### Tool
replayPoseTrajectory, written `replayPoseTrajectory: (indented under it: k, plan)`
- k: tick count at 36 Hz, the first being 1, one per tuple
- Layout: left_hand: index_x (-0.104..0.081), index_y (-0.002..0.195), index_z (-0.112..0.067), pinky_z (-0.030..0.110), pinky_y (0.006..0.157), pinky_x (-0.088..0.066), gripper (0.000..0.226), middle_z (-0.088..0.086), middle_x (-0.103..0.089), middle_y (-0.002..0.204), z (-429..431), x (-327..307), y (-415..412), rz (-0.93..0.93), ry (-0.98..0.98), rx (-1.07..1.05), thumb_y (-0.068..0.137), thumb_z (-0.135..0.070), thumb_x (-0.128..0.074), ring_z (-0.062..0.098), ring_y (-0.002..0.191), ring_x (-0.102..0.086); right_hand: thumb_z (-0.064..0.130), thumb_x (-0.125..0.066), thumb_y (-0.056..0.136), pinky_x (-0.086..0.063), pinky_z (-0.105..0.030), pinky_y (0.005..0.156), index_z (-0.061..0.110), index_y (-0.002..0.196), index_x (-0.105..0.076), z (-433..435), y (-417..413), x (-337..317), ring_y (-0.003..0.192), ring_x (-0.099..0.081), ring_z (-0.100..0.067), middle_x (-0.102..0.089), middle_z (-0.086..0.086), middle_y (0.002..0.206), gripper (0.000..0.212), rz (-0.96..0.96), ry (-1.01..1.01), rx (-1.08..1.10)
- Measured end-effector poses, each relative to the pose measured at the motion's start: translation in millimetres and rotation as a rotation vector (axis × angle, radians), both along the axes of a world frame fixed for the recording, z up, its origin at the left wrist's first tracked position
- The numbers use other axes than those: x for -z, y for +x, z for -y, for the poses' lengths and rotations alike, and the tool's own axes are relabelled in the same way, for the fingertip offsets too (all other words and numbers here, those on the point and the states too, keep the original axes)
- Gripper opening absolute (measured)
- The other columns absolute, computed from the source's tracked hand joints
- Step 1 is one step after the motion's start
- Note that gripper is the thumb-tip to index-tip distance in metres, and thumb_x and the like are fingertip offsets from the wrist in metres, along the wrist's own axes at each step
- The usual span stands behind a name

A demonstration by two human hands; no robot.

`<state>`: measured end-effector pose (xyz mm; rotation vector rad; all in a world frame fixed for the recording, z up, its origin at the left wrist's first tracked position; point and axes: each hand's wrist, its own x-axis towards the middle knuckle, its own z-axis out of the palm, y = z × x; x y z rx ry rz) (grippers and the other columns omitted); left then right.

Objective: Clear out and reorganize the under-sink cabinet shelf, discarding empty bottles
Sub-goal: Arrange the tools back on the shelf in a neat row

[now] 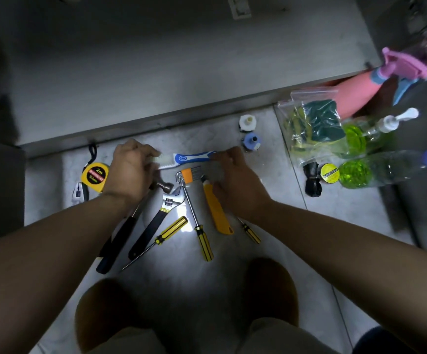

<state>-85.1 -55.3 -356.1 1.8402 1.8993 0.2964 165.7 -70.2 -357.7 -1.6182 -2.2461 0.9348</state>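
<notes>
A blue and white brush lies level just above the floor, held at both ends. My left hand closes on its white bristle end, and my right hand pinches the blue handle tip. Below them tools lie in a row on the tiled floor: a hammer, an adjustable wrench, yellow screwdrivers, hex keys and a yellow utility knife. Two clear bottles of green liquid lie at the right beside a pink spray bottle.
A yellow tape measure sits left of my left hand. Two small caps stand near the steel cabinet base. A zip bag of sponges, black tape and a yellow-lidded tin lie at the right. My shoes are below.
</notes>
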Motion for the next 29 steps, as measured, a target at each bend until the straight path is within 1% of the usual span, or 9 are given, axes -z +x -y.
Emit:
replayPoseTrajectory:
  k: [4, 6, 9, 11, 13, 17, 22, 27, 29]
  plan:
    - [-0.076, 0.103, -0.014, 0.037, 0.087, -0.045, 0.018, 0.009, -0.061, 0.099, 4.7, -9.5, 5.5, 0.005, 0.145, 0.077, 0.095, -0.008, -0.06, 0.032, 0.1, -0.055, 0.012, -0.065, 0.086, -0.047, -0.026, 0.072, 0.013, 0.148, -0.042, -3.9, -10.2, -3.2, 0.098, -0.062, -0.028, -0.036, -0.01, 0.145, 0.067, 0.021, 0.009, -0.064]
    - [-0.074, 0.107, -0.012, 0.039, 0.092, -0.047, 0.02, 0.01, -0.06, 0.105, 5.9, -13.1, 12.2, 0.028, 0.131, 0.071, 0.093, -0.005, -0.062, 0.033, 0.107, -0.054, 0.013, -0.064, 0.088, -0.05, -0.031, 0.081, 0.013, 0.153, -0.037, -6.0, -12.3, -2.7, 0.11, -0.06, -0.03, -0.032, -0.011, 0.153, 0.071, 0.048, -0.006, -0.066]
    - [-0.063, 0.13, -0.017, 0.045, 0.104, -0.045, 0.041, 0.011, -0.052, 0.128, 6.3, -15.9, 22.8, 0.031, -0.003, 0.01, 0.09, -0.013, -0.068, 0.032, 0.126, -0.044, 0.015, -0.061, 0.092, -0.049, -0.035, 0.092, 0.012, 0.156, -0.03, -9.5, -10.8, -1.4, 0.121, -0.054, -0.033, -0.023, -0.01, 0.159, 0.071, 0.131, -0.075, -0.073]
    - [-0.049, 0.146, -0.022, 0.049, 0.109, -0.042, 0.064, 0.01, -0.045, 0.143, 3.4, -15.6, 26.6, -0.006, -0.136, -0.006, 0.088, -0.019, -0.074, 0.033, 0.135, -0.037, 0.015, -0.059, 0.092, -0.049, -0.039, 0.09, 0.01, 0.154, -0.031, -11.3, -6.4, -1.3, 0.119, -0.054, -0.035, -0.023, -0.009, 0.159, 0.067, 0.151, -0.099, -0.083]
    - [-0.042, 0.152, -0.021, 0.048, 0.109, -0.04, 0.072, 0.013, -0.044, 0.147, -0.9, -11.7, 28.2, -0.023, -0.221, -0.009, 0.087, -0.018, -0.075, 0.036, 0.137, -0.036, 0.016, -0.058, 0.093, -0.052, -0.043, 0.089, 0.009, 0.151, -0.035, -12.4, -2.5, -1.0, 0.116, -0.053, -0.035, -0.026, -0.009, 0.157, 0.063, 0.144, -0.096, -0.087]
    - [-0.051, 0.145, -0.015, 0.047, 0.102, -0.042, 0.063, 0.017, -0.051, 0.136, -9.4, -2.1, 26.8, -0.069, -0.263, -0.008, 0.086, -0.011, -0.073, 0.039, 0.129, -0.04, 0.013, -0.058, 0.092, -0.051, -0.046, 0.094, 0.008, 0.15, -0.038, -14.4, -1.2, 0.6, 0.117, -0.051, -0.034, -0.033, -0.012, 0.149, 0.062, 0.136, -0.062, -0.102]
    - [-0.058, 0.139, -0.015, 0.048, 0.101, -0.046, 0.062, 0.015, -0.051, 0.132, -17.8, 2.4, 20.9, -0.141, -0.256, 0.049, 0.081, -0.011, -0.08, 0.036, 0.129, -0.038, 0.02, -0.061, 0.095, -0.051, -0.04, 0.095, 0.008, 0.148, -0.04, -22.3, -5.7, 3.3, 0.114, -0.052, -0.03, -0.034, -0.014, 0.141, 0.058, 0.149, -0.038, -0.122]
    - [-0.065, 0.129, -0.015, 0.046, 0.092, -0.051, 0.052, 0.011, -0.056, 0.123, -15.6, -2.2, 15.8, -0.109, -0.14, 0.12, 0.079, -0.007, -0.078, 0.034, 0.123, -0.045, 0.019, -0.065, 0.093, -0.052, -0.036, 0.089, 0.01, 0.143, -0.047, -25.1, -10.1, 4.7, 0.109, -0.054, -0.027, -0.037, -0.013, 0.136, 0.054, 0.15, -0.022, -0.104]
    - [-0.068, 0.119, -0.02, 0.044, 0.086, -0.053, 0.042, 0.007, -0.062, 0.113, -13.9, -6.9, 17.6, -0.079, -0.087, 0.137, 0.08, -0.007, -0.075, 0.031, 0.113, -0.054, 0.017, -0.066, 0.091, -0.049, -0.032, 0.08, 0.01, 0.14, -0.051, -24.9, -9.1, 4.5, 0.105, -0.056, -0.028, -0.041, -0.012, 0.134, 0.051, 0.117, 0.001, -0.076]
